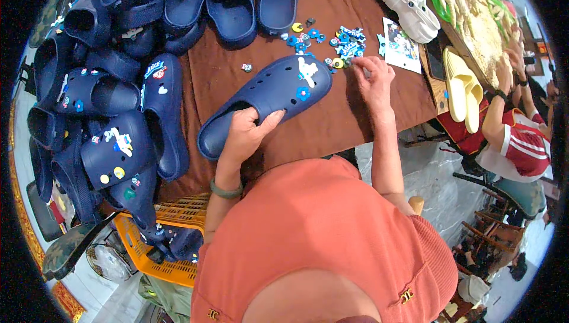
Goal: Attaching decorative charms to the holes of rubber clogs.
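Observation:
My left hand (246, 130) grips a navy clog (261, 95) by its opening, fingers inside and thumb on the upper. The toe points to the far right. On the clog's holed top sit a white character charm (307, 72) and a blue flower charm (303, 93). My right hand (374, 80) is beyond the toe, its fingertips pinched together at the edge of a small heap of shoe charms (349, 41). What lies between those fingertips is too small to make out. More blue flower charms (303, 40) lie loose beside the heap.
Navy clogs, some with charms, are piled on the left (112, 92) and far side of the brown cloth (284, 148). White clogs (409, 9), a printed card (402, 45) and yellow slippers (462, 89) lie right. An orange basket (186, 207) stands below; another person's hands (505, 74) work at right.

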{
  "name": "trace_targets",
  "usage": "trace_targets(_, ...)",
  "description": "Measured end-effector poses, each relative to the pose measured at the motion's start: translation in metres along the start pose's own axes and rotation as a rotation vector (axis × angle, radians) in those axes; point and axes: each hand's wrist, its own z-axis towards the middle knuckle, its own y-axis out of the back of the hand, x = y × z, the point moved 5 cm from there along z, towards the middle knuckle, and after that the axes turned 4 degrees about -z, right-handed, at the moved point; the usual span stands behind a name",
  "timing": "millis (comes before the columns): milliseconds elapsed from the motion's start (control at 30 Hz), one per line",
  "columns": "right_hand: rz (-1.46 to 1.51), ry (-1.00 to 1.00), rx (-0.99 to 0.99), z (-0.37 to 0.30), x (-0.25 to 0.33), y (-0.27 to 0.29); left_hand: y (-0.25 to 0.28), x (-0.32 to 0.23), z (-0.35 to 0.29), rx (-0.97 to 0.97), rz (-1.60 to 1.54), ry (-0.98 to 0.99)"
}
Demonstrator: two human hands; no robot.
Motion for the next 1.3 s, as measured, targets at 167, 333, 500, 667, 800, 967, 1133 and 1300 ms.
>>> trace_targets(167,-0.099,0.104,0.124,0.004,0.029,-0.01,-0.003,-0.003,-0.001,-0.003,-0.011,0.013)
trace_targets(333,-0.045,0.085,0.207,-0.002,0.029,-0.005,-0.003,-0.01,-0.004,-0.073,-0.053,-0.063)
trace_targets(500,-0.047,0.089,0.289,-0.004,0.019,0.004,0.001,-0.008,-0.001,-0.012,-0.004,0.01)
trace_targets(667,-0.072,0.123,0.249,0.001,0.018,0.006,-0.001,-0.012,-0.001,-0.003,-0.016,0.042)
trace_targets(800,0.026,0.156,0.216,0.006,0.037,0.0,-0.003,-0.012,-0.001,-0.007,-0.021,0.021)
trace_targets(967,-0.019,0.221,0.234,-0.001,0.039,-0.02,-0.004,-0.012,-0.003,-0.035,-0.057,-0.053)
trace_targets(1133,0.489,-0.157,0.267,-0.003,0.028,-0.01,0.0,-0.008,-0.004,-0.01,0.006,0.068)
trace_targets(1300,0.967,-0.363,0.304,-0.016,0.051,0.012,0.005,0.004,-0.001,-0.077,-0.029,0.068)
